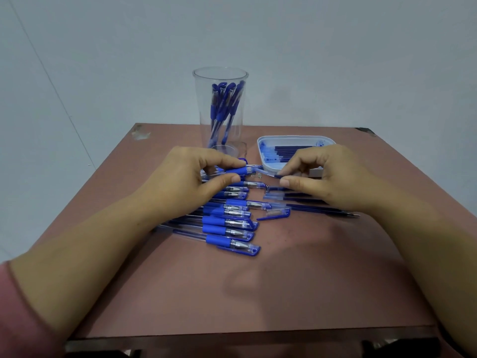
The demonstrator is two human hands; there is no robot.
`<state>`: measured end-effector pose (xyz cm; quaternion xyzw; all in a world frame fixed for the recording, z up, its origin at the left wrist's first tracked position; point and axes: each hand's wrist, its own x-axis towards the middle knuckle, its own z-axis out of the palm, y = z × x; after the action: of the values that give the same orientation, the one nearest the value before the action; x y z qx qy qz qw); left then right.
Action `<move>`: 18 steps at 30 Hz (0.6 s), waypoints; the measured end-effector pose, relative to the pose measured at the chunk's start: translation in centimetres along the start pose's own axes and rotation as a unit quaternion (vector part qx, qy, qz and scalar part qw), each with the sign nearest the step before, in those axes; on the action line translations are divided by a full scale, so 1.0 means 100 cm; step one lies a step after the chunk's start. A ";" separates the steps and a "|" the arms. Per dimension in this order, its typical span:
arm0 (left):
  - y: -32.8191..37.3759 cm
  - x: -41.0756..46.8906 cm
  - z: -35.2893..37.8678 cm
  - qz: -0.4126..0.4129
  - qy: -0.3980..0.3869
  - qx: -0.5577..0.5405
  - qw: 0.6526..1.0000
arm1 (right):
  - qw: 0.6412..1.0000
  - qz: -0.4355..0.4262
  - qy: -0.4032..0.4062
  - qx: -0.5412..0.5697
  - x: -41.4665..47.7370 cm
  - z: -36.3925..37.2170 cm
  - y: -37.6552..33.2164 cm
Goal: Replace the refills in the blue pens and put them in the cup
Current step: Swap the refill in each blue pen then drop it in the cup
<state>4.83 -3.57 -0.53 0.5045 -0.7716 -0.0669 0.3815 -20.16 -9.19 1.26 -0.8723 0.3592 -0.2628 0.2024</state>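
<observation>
My left hand grips a blue pen barrel by its blue grip section, just above the table. My right hand pinches the end of a thin refill whose other end sits at the barrel's mouth. Below my hands lies a row of several capped blue pens. A tall clear cup at the back holds several blue pens. A white tray to its right holds several dark refills.
Loose refills, a blue pen cap and a small pen tip lie on the brown table under my right hand. The table's near edge runs along the bottom; a pale wall stands behind.
</observation>
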 end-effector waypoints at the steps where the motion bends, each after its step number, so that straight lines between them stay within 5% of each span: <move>1: 0.000 0.000 0.000 0.003 -0.007 0.004 1.000 | 1.000 -0.005 -0.003 -0.011 0.000 0.000 0.001; 8: 0.000 -0.001 0.002 0.032 -0.045 0.036 0.998 | 0.995 -0.086 0.001 -0.055 0.004 0.014 -0.004; 18: 0.001 -0.001 0.003 0.020 -0.031 0.032 0.999 | 0.998 -0.044 0.000 -0.046 0.000 0.006 -0.003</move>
<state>4.58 -3.54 -0.71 0.4982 -0.7949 -0.0502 0.3425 -19.66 -8.93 0.93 -0.8957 0.3320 -0.2546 0.1509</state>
